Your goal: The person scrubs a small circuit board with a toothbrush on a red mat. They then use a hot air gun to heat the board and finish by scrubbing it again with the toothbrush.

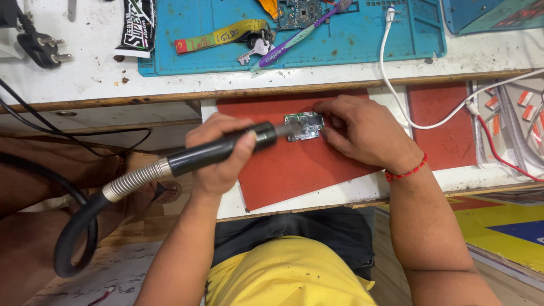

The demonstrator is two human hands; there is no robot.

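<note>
The hot-air handpiece [218, 150] is matt black plastic with a ribbed, shiny metal hose [136, 180] behind it. Just before its nozzle, the small circuit board [305, 125] shows dull green laminate and bright metal shields, lying on a smooth, matt red rubber mat [283, 170]. Beyond the mat, the table [85, 73] is white, scuffed and stained.

The nozzle tip of the black hot-air wand [221, 148] blurs where it meets the small circuit board [304, 125], whose right edge lies under the fingers of the right hand [362, 133]. The left hand [218, 156] covers the wand's middle. A second board [299, 12] and an orange tool [271, 7] are cut off by the top edge; the white cable [396, 85] runs out at right.
</note>
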